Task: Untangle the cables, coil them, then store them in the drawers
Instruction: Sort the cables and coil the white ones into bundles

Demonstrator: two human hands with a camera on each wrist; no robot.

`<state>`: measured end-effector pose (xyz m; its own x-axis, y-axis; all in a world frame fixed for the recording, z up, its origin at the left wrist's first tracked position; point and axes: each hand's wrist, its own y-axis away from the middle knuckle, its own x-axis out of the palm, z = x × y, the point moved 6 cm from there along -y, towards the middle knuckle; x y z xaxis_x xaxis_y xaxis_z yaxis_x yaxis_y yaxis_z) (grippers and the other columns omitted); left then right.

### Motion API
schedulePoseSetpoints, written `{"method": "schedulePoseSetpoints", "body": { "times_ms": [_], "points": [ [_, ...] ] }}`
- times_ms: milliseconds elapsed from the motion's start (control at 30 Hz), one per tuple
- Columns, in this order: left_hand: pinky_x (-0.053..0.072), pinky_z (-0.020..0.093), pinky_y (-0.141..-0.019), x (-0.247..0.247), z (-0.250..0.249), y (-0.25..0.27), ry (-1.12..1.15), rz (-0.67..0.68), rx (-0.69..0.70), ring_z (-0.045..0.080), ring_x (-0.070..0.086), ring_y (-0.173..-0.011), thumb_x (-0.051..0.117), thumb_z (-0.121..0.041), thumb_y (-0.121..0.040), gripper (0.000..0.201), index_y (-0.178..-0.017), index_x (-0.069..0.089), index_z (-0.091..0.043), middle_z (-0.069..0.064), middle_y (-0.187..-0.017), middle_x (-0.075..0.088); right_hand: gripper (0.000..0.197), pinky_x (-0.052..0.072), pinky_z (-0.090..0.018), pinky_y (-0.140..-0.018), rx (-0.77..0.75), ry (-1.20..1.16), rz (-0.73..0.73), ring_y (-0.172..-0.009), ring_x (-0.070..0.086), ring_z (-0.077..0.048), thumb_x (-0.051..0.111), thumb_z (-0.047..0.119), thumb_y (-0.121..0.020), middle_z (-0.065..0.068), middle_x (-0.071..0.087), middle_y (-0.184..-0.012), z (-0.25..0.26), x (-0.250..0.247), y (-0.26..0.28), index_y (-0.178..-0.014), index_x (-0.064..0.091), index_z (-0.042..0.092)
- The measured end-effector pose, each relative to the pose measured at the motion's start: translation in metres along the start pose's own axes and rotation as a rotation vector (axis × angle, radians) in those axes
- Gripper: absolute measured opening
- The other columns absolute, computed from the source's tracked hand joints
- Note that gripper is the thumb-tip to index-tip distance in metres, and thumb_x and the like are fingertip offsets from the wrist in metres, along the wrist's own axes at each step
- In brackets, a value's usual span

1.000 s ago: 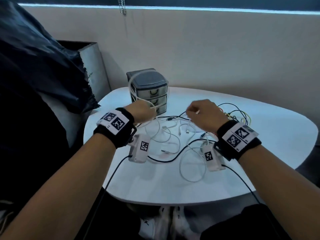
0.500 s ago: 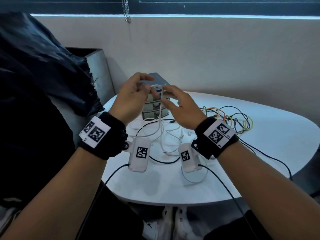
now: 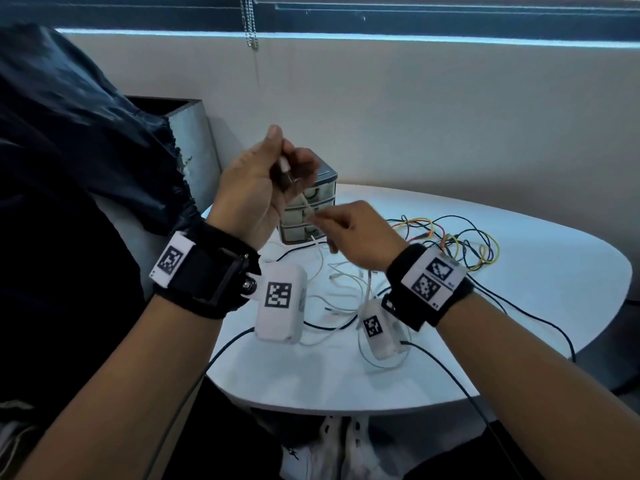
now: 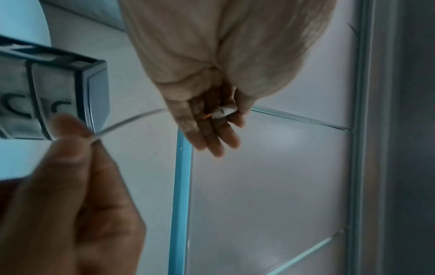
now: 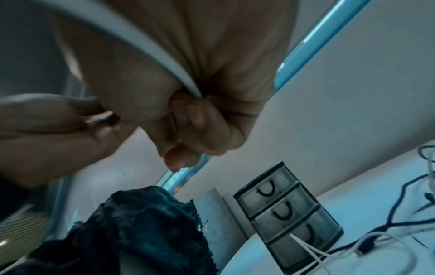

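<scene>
Left hand (image 3: 256, 195) raised above the near-left part of the white table (image 3: 519, 306), thumb up. It grips the plug end of a white cable (image 3: 306, 206): in the left wrist view the white connector (image 4: 223, 111) lies across the fingers (image 4: 212, 137), which are pressed together and nearly straight past it, with the thumb closing on it from the side.

Right hand (image 3: 353, 237) lower and just right of the left, above the table. Thumb and forefinger pinch the same white cable a little way down from the plug; the other fingers are curled in toward the palm. Right wrist view shows the cable emerging from between the pinched fingertips (image 5: 183, 96). A short taut length runs between the two hands.

Below the right hand the cable drops to the table and joins a loose tangle of white cables (image 3: 339, 282) and a black cable (image 3: 332, 327) in the middle of the tabletop, between the two wrists.

Small three-drawer unit (image 3: 308, 216) stands on the far-left part of the table, behind the hands; all three drawers are closed, with dark curved handles seen in the right wrist view (image 5: 282, 214). One white cable end lies just in front of its lowest drawer.

Right of the hands, a separate bundle of yellow, red, green and black wires (image 3: 460, 244) rests on the table, apart from the white tangle.

Dark bag (image 3: 69, 140) at far left, off the table.
</scene>
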<state>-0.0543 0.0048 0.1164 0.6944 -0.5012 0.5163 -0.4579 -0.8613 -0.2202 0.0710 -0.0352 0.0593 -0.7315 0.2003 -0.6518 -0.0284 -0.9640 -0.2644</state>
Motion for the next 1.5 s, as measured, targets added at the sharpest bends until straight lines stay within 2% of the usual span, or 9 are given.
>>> {"method": "schedulePoseSetpoints", "body": {
  "times_ms": [167,367,533,633,733,933,1067,1200,1500],
  "points": [
    [0.053,0.03,-0.095,-0.022,0.012,-0.011,-0.121,-0.059,0.043,0.018,0.07,-0.096,0.033,-0.017,-0.108,0.038,-0.081,0.058,-0.01,0.006,-0.087,0.074,0.033,0.039,-0.019,-0.054,0.007,0.005,0.125,-0.051,0.046,-0.007,0.049,0.028,-0.103,-0.008,0.057,-0.064,0.009,0.006,0.02,-0.103,0.068,0.0],
    [0.044,0.029,-0.103,-0.026,0.024,-0.018,-0.208,-0.107,0.125,0.016,0.061,-0.122,0.034,-0.015,-0.108,0.034,-0.08,0.053,-0.013,0.003,-0.114,0.07,0.026,0.032,-0.009,-0.041,0.063,-0.011,0.205,-0.038,0.048,0.0,0.047,0.022,-0.104,-0.003,0.058,-0.065,0.029,-0.003,0.032,-0.109,0.068,0.01],
    [0.046,0.027,-0.083,-0.028,0.007,-0.024,-1.224,-0.067,0.492,0.017,0.064,-0.092,0.039,-0.018,-0.105,0.029,-0.081,0.056,-0.011,-0.005,-0.089,0.07,0.022,0.038,-0.021,-0.036,0.125,-0.095,0.092,-0.033,0.038,-0.006,0.051,0.024,-0.102,0.006,0.051,-0.055,0.03,-0.033,0.033,-0.093,0.069,0.015],
    [0.043,0.018,-0.064,-0.035,0.022,-0.023,-1.452,0.081,0.362,0.011,0.059,-0.069,0.04,-0.017,-0.105,0.031,-0.077,0.054,-0.012,-0.002,-0.076,0.062,0.022,0.036,-0.015,-0.046,0.057,-0.132,-0.102,-0.042,0.042,0.0,0.058,0.026,-0.098,0.019,0.052,-0.049,0.034,-0.069,0.027,-0.082,0.071,0.019],
    [0.038,0.02,-0.06,-0.042,0.034,-0.013,-1.3,0.16,0.15,0.005,0.049,-0.055,0.04,-0.021,-0.106,0.039,-0.074,0.06,-0.009,0.003,-0.066,0.065,0.022,0.029,-0.019,-0.051,-0.065,-0.102,-0.232,-0.053,0.034,-0.008,0.062,0.024,-0.096,0.005,0.049,-0.058,0.044,-0.097,0.02,-0.08,0.073,0.016],
    [0.044,0.028,-0.065,-0.015,0.04,0.036,-0.472,0.349,-0.094,0.016,0.041,-0.044,0.039,-0.024,-0.1,0.041,-0.071,0.065,-0.012,0.001,-0.05,0.043,0.011,0.036,-0.007,-0.056,-0.071,-0.197,-0.402,-0.05,0.044,0.003,0.07,0.013,-0.09,0.017,0.056,-0.053,0.026,-0.113,-0.001,-0.082,0.072,0.006],
    [0.05,0.028,-0.077,-0.003,0.017,0.049,-0.057,0.278,-0.057,0.007,0.038,-0.039,0.035,-0.031,-0.1,0.046,-0.065,0.063,-0.02,-0.008,-0.05,0.036,0.002,0.048,-0.02,-0.076,0.029,-0.286,-0.304,-0.075,0.058,-0.011,0.075,0.015,-0.086,-0.013,0.073,-0.083,-0.013,-0.073,-0.007,-0.084,0.075,0.016],
    [0.054,0.032,-0.096,-0.016,0.004,0.031,0.274,0.103,0.047,0.011,0.061,-0.054,0.04,-0.027,-0.101,0.039,-0.074,0.064,-0.011,-0.004,-0.054,0.053,0.013,0.044,-0.008,-0.069,0.034,-0.156,-0.023,-0.068,0.059,0.008,0.07,0.018,-0.091,0.007,0.075,-0.087,-0.024,-0.001,0.018,-0.1,0.078,0.016],
    [0.051,0.024,-0.075,-0.06,0.047,0.005,-0.379,-0.17,0.17,0.022,0.072,-0.097,0.038,-0.016,-0.107,0.031,-0.08,0.054,-0.014,0.005,-0.081,0.076,0.018,0.034,-0.014,-0.057,-0.036,0.063,0.243,-0.058,0.049,-0.004,0.059,0.027,-0.098,0.018,0.059,-0.062,0.022,0.014,0.055,-0.091,0.073,0.017]
  ]
}}
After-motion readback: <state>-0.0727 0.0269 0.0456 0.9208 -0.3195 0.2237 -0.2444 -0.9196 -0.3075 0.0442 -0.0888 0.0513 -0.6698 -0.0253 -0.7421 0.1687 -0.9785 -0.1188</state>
